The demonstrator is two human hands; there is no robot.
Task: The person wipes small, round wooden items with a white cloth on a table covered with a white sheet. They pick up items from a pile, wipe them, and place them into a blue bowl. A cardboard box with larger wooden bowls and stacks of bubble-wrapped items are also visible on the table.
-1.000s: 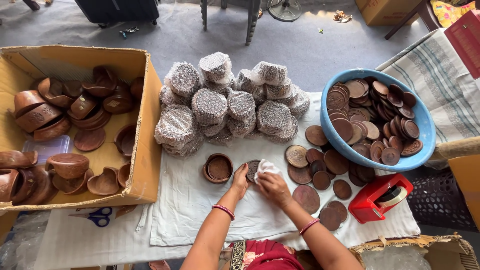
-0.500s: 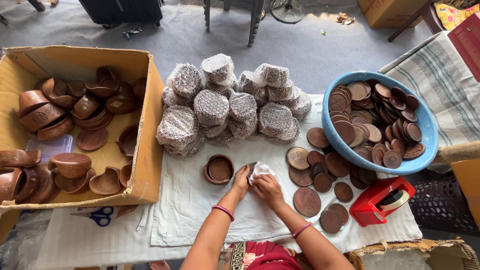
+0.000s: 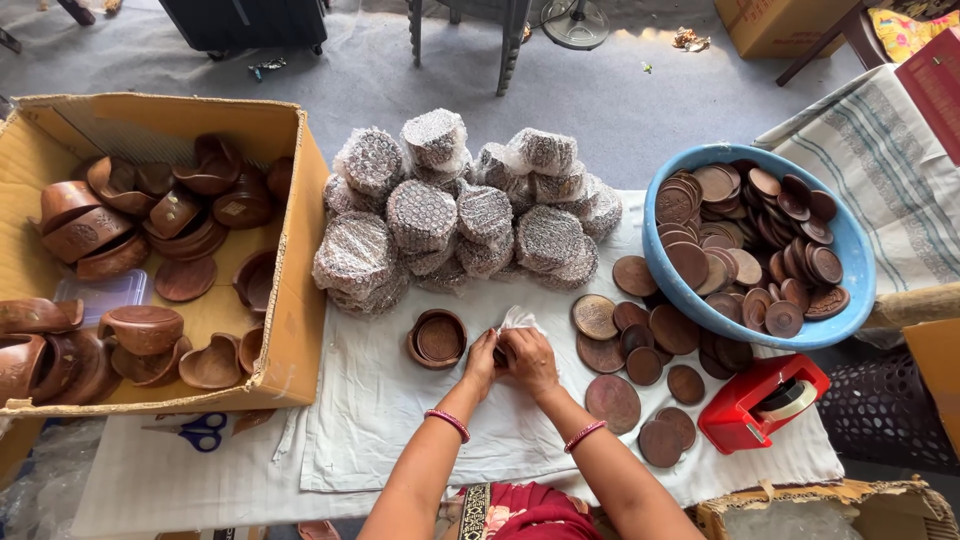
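Head view looks straight down on two bare hands meeting over a white cloth [image 3: 400,420]. The left hand [image 3: 481,362] and the right hand [image 3: 530,358] are both closed around one small brown clay piece [image 3: 499,352], with a bit of white wrapping [image 3: 518,320] bunched above the fingers; most of the piece is hidden by the hands, so its exact shape cannot be told.

Taking that held piece as the landmark: just to its left lies an unwrapped brown clay bowl [image 3: 438,338] with a lid set in it. To its right loose round clay lids [image 3: 613,400] are scattered on the cloth, and further right a blue basin [image 3: 846,240] holds many more. Beyond it, away from the person, rises a pile of wrapped bundles [image 3: 450,215]. Far to its left a cardboard box [image 3: 290,240] is full of bare clay bowls. Right and nearer the person sits a red tape dispenser [image 3: 760,400], and blue-handled scissors [image 3: 205,432] lie off to the near left.

As a judgement, wrapping well here means keeping the brittle piece low over the cloth, pulling the wrap snug all round with both thumbs, and pinching the gathered end tight so nothing slips loose.
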